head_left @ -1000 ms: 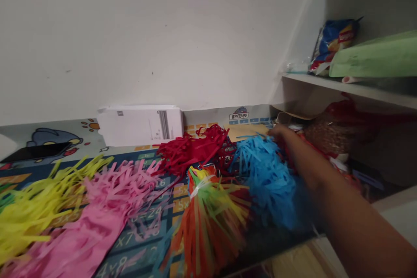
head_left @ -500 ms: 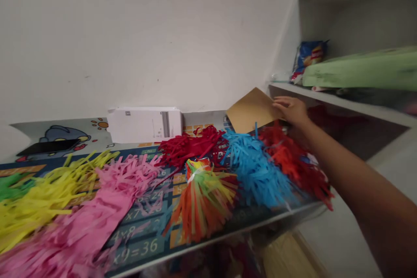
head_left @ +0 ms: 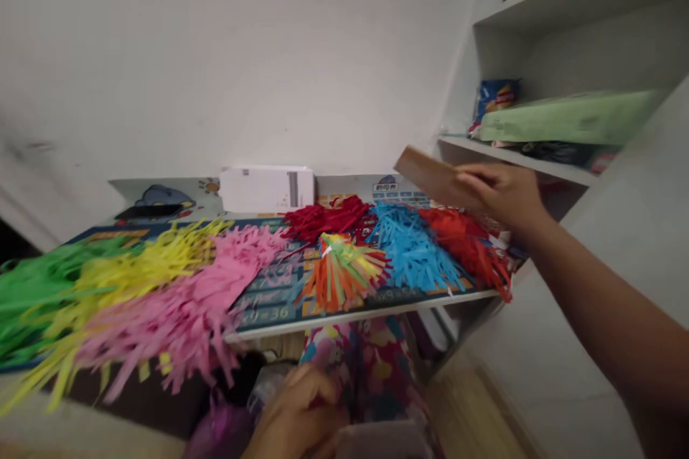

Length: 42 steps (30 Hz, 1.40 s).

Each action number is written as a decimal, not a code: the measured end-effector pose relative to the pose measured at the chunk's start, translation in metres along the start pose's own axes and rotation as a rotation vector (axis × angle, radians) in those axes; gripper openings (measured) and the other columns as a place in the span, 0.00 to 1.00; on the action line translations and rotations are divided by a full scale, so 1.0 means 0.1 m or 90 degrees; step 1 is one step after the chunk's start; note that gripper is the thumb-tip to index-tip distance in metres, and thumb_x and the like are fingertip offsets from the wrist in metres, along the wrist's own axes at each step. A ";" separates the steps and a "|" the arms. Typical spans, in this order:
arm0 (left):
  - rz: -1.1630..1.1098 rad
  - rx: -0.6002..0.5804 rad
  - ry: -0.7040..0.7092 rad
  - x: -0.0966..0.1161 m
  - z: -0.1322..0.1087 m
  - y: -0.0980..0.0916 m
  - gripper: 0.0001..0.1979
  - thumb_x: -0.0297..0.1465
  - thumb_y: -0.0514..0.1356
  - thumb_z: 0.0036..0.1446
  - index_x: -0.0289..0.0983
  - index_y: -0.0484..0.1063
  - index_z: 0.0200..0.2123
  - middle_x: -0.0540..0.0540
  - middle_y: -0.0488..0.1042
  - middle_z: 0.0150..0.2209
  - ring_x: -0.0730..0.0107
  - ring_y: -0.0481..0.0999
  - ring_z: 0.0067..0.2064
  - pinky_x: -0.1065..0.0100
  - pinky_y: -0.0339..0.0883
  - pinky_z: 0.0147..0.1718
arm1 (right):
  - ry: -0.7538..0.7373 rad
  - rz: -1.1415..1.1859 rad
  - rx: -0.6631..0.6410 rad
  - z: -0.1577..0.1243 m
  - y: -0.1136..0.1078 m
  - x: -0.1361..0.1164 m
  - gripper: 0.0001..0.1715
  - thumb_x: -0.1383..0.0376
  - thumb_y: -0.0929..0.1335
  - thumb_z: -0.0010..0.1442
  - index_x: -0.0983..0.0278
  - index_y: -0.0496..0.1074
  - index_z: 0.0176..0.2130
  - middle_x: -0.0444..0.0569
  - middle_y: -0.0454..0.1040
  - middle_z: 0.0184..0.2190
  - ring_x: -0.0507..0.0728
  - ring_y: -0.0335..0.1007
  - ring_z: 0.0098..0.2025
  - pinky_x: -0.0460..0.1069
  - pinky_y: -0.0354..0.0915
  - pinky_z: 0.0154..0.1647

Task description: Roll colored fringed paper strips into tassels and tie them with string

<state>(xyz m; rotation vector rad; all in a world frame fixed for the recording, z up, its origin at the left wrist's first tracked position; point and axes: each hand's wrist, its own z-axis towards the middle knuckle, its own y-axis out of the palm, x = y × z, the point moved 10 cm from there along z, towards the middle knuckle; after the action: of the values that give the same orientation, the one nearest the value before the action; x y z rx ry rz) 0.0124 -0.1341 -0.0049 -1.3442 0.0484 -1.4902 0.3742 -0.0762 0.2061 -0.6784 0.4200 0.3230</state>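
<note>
— How is the right hand [head_left: 503, 192] held in the head view?
— Right of centre, at the end of a forearm [head_left: 603, 294] slanting in from the lower right edge, pinching one brown card [head_left: 430, 173], tilted.
— And the left hand [head_left: 301, 412]?
— Bottom centre, blurred, fingers curled; I can't tell whether it grips the pale object [head_left: 382, 439] beside it.
— What's on the table [head_left: 263, 312]?
— Six fringed bunches [head_left: 417, 251], left to right: green, yellow, pink, dark red, blue, orange-red. One multicoloured tassel [head_left: 341, 278] lies at centre; one white box [head_left: 263, 188] stands behind.
</note>
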 end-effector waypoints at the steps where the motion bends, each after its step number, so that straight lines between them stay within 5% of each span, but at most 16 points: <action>1: 0.044 0.009 0.017 0.12 -0.03 0.00 0.07 0.30 0.59 0.61 0.41 0.78 0.35 0.42 0.77 0.41 0.59 0.75 0.47 0.59 0.71 0.49 | -0.076 -0.051 -0.098 -0.25 0.09 -0.29 0.08 0.59 0.72 0.60 0.58 0.81 0.39 0.49 0.81 0.40 0.62 0.74 0.43 0.54 0.63 0.44; 3: 0.146 0.027 0.093 0.47 -0.07 0.01 0.09 0.26 0.58 0.59 0.41 0.78 0.37 0.41 0.72 0.56 0.51 0.67 0.61 0.48 0.60 0.62 | -0.187 -0.079 -0.288 -0.84 0.28 -0.77 0.12 0.53 0.71 0.60 0.56 0.82 0.37 0.48 0.82 0.34 0.60 0.75 0.36 0.52 0.61 0.35; 6: 0.228 0.010 0.204 0.92 -0.11 0.05 0.07 0.27 0.59 0.59 0.41 0.78 0.34 0.44 0.58 0.69 0.43 0.48 0.71 0.38 0.44 0.67 | -0.251 -0.003 -0.477 -1.64 0.48 -1.26 0.21 0.48 0.66 0.65 0.57 0.81 0.32 0.47 0.80 0.27 0.55 0.72 0.26 0.49 0.56 0.26; 8: 0.234 -0.001 0.198 1.03 -0.08 0.02 0.08 0.28 0.58 0.60 0.39 0.78 0.37 0.40 0.59 0.68 0.44 0.53 0.70 0.42 0.51 0.65 | -0.267 0.064 -0.574 -2.00 0.63 -1.46 0.23 0.49 0.64 0.67 0.58 0.81 0.33 0.46 0.80 0.26 0.53 0.72 0.26 0.47 0.58 0.26; 10: 0.212 -0.026 0.158 1.00 -0.04 -0.02 0.11 0.28 0.55 0.64 0.36 0.77 0.38 0.36 0.71 0.58 0.54 0.71 0.59 0.55 0.65 0.58 | -0.245 0.135 -0.631 -2.16 0.78 -1.52 0.21 0.50 0.65 0.67 0.59 0.81 0.37 0.47 0.81 0.29 0.54 0.74 0.29 0.46 0.62 0.28; 14: 0.151 -0.047 0.076 0.82 -0.08 -0.18 0.14 0.31 0.52 0.68 0.34 0.76 0.35 0.42 0.78 0.36 0.68 0.77 0.35 0.71 0.70 0.38 | -0.118 0.265 -0.652 -2.06 1.05 -1.34 0.21 0.48 0.71 0.59 0.60 0.81 0.43 0.48 0.81 0.33 0.55 0.75 0.31 0.46 0.66 0.29; 18: 0.102 -0.018 0.020 0.67 -0.22 -0.39 0.11 0.30 0.55 0.67 0.33 0.76 0.36 0.42 0.77 0.36 0.69 0.77 0.37 0.72 0.68 0.38 | -0.051 0.340 -0.629 -1.93 1.29 -1.20 0.19 0.50 0.75 0.53 0.60 0.82 0.39 0.46 0.78 0.28 0.52 0.70 0.26 0.45 0.63 0.25; 27: 0.059 0.023 -0.067 0.43 -0.42 -0.55 0.09 0.28 0.56 0.66 0.33 0.76 0.37 0.43 0.76 0.37 0.71 0.75 0.38 0.73 0.66 0.39 | 0.156 0.530 -0.732 -2.14 1.89 -1.21 0.25 0.51 0.77 0.47 0.65 0.80 0.40 0.44 0.74 0.22 0.50 0.66 0.21 0.43 0.59 0.20; 35: 0.006 0.058 -0.130 0.29 -0.56 -0.65 0.08 0.28 0.58 0.65 0.33 0.78 0.39 0.41 0.75 0.41 0.70 0.76 0.41 0.73 0.68 0.41 | 0.198 0.562 -0.712 -2.17 1.97 -1.21 0.25 0.50 0.77 0.47 0.64 0.80 0.39 0.47 0.77 0.24 0.51 0.70 0.23 0.43 0.61 0.20; 40: 0.011 0.117 -0.126 0.29 -0.67 -0.74 0.07 0.27 0.60 0.64 0.34 0.79 0.38 0.42 0.76 0.40 0.70 0.77 0.42 0.73 0.68 0.42 | 0.298 0.571 -0.639 -2.15 2.01 -0.96 0.28 0.49 0.79 0.43 0.62 0.80 0.40 0.52 0.81 0.32 0.58 0.78 0.32 0.48 0.69 0.30; 42: 0.020 0.131 -0.126 0.30 -0.69 -0.75 0.07 0.27 0.60 0.64 0.33 0.79 0.37 0.43 0.76 0.37 0.72 0.76 0.38 0.75 0.67 0.38 | 0.260 0.521 -0.601 -2.09 2.00 -0.90 0.27 0.47 0.78 0.44 0.60 0.80 0.40 0.52 0.82 0.34 0.62 0.79 0.34 0.52 0.71 0.32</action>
<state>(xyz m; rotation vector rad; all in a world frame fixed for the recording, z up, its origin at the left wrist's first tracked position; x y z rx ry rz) -0.0808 -0.1635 0.0382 -1.3094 -0.2045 -1.2928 0.1562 -0.0814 -0.0044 -1.4939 0.9531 1.2132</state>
